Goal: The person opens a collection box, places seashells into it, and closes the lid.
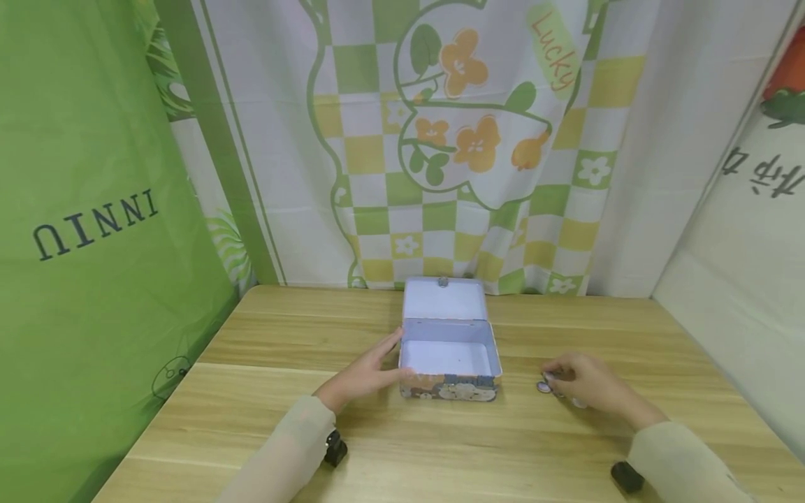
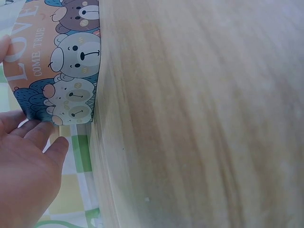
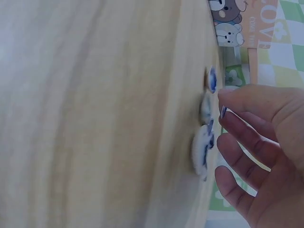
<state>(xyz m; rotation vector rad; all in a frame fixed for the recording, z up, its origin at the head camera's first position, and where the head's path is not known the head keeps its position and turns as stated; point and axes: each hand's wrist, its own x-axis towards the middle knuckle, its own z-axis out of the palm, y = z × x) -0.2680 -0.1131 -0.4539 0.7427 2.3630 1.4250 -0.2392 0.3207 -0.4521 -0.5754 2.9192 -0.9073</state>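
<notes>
Tin box [image 1: 449, 389] sits on the wood-grain table [image 1: 371, 457], directly to the right of the left hand's fingertips, lid [image 1: 443, 302] tipped back on the side farther from the fingers, a metal clasp [image 1: 443, 282] at its upper edge. Left hand [image 1: 366, 374]: fingers spread apart and fairly straight, laid against the box's left wall; thumb stands well off from them, at the near left corner. Printed bears and the lettering "LOVE COME TRUE" run along the front wall, beside that thumb. Right hand [image 1: 591, 384]: thumb and index finger together, clamped on a small thin piece [image 3: 223, 112], seen edge-on; the other three fingers are loosely bent, apart from it. On the table, just past the pinching fingertips on the side toward the box, lies a blue-and-white disc [image 3: 212, 79]. Beneath the same fingers, a pale piece [image 3: 202, 149] with dark blue parts, blurred; a smaller pale piece [image 3: 205, 108] lies between it and the disc. Well beyond both hands' fingers hangs a checked curtain [image 1: 434, 216] with orange flowers and the word "Lucky".
</notes>
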